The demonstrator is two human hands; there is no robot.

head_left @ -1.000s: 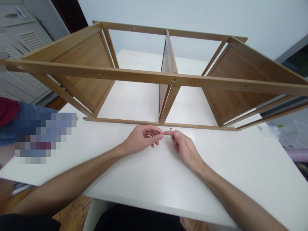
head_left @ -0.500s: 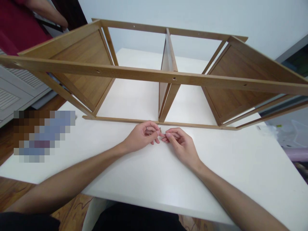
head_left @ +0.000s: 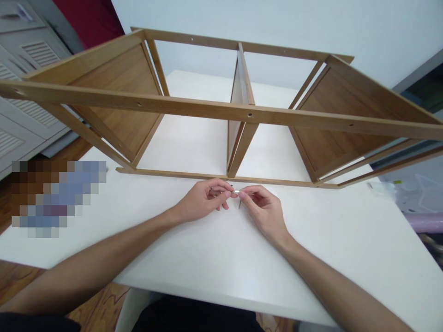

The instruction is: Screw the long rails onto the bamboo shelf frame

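Noting first the surroundings: a pale wall (head_left: pixel 242 18) stands beyond a white table (head_left: pixel 242 267), with a wood-grain floor (head_left: pixel 97 309) visible at 7 o'clock, taking 12 o'clock as straight ahead of the wearer. A white louvered cabinet (head_left: pixel 31 60) stands at 10 o'clock, and a red cloth (head_left: pixel 86 18) lies behind it towards 11 o'clock. A pixelated patch (head_left: pixel 58 198) obscures whatever is at 9 o'clock. A clear plastic bag (head_left: pixel 380 189) sits at the table's 3 o'clock edge.

The largest item on the table is an open bamboo shelf frame (head_left: pixel 221 110), lying on its side, with a panel at each end and a centre divider (head_left: pixel 237 83). Its long rails carry drilled holes, one being a predrilled hole (head_left: pixel 249 115) at mid-rail. The lower rail (head_left: pixel 173 174) rests just beyond the hands, at 12 o'clock.

Both hands are over the table, close to that rail and not touching it. The left hand (head_left: pixel 204 200) and right hand (head_left: pixel 265 214) meet at the fingertips, both sets of fingers closed and pinching a small metal piece (head_left: pixel 236 191) between them. It is a thin shaft, too small to identify exactly.
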